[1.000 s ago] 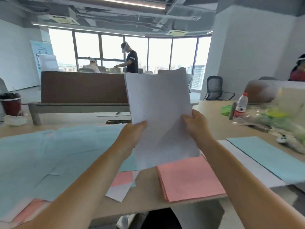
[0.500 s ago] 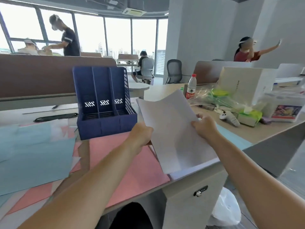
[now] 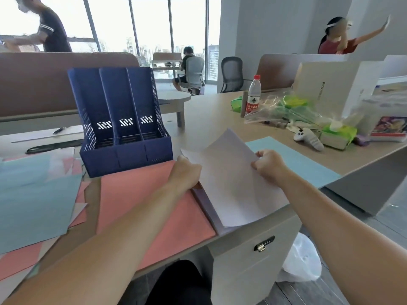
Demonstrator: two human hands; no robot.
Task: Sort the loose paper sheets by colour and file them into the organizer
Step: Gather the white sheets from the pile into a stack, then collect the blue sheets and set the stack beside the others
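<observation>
Open-plan office: long wood-top desk (image 3: 209, 115) with brown partition screens (image 3: 44, 84), mesh swivel chairs (image 3: 231, 73), floor-to-ceiling windows (image 3: 149, 29) onto high-rises (other people at neighbouring desks), locked drawer pedestal (image 3: 253, 260).

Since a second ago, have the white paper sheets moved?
Yes: the white paper sheets dropped from upright above the pink paper pile to low beside it.

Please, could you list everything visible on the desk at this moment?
pink sheets: several, pink, flat on desk
organizer: one, dark blue, behind pink sheets
white sheets: a few, white, held at desk's near edge
blue sheets: several, light blue, desk left; one right
water bottle: one, clear, red label, far right
tissue pack: one, green, right
left hand: one, grips white sheets' left edge
right hand: one, pinches white sheets' right edge
</observation>
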